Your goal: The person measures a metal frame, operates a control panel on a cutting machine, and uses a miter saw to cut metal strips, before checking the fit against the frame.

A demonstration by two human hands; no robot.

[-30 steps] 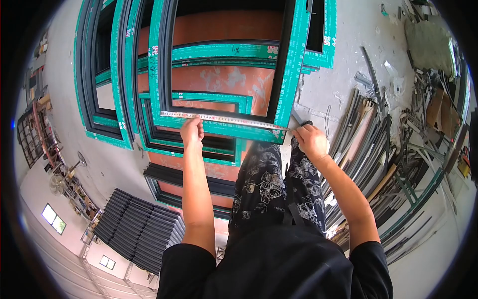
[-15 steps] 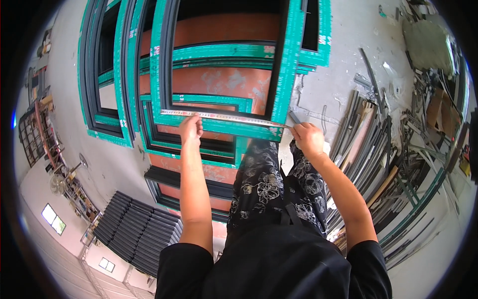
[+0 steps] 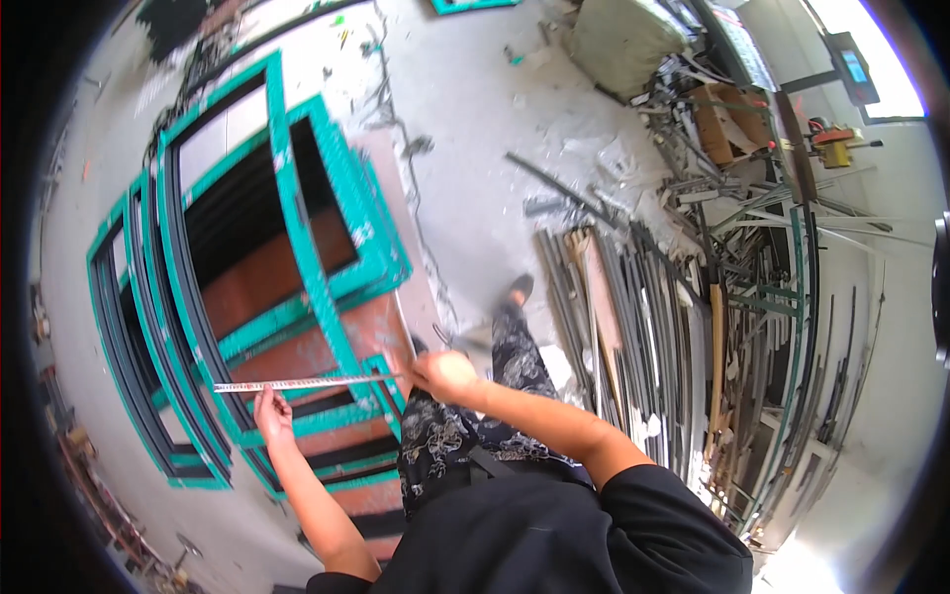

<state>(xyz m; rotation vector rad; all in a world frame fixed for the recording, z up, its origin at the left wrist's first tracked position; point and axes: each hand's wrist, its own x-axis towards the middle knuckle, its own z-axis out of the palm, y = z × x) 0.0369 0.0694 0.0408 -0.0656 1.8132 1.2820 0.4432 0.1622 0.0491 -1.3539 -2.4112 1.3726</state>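
Note:
A white measuring tape (image 3: 307, 383) with dark markings stretches across the lower part of a black window frame (image 3: 305, 252) faced in teal film. My right hand (image 3: 445, 377) is closed around the tape's right end, just beyond the frame's side bar. Beneath the strip, nearer its left end, my left hand (image 3: 273, 416) has its fingers curled up against it, thumb and fingertips at its edge. The tape's left tip lies over the frame's left bar. My right fist hides whatever the strip runs into.
More teal-faced frames (image 3: 158, 327) stand at the left, and others lie below over a reddish-brown surface (image 3: 381, 332). Long metal profiles (image 3: 633, 327) are heaped on the floor at right, near a torn cardboard box (image 3: 727, 124). My foot (image 3: 522, 287) is stepped forward beside them.
My view has swung to the right, so the frames now sit further left and tilted. My right leg has stepped forward. Both hands still hold the tape across the frame.

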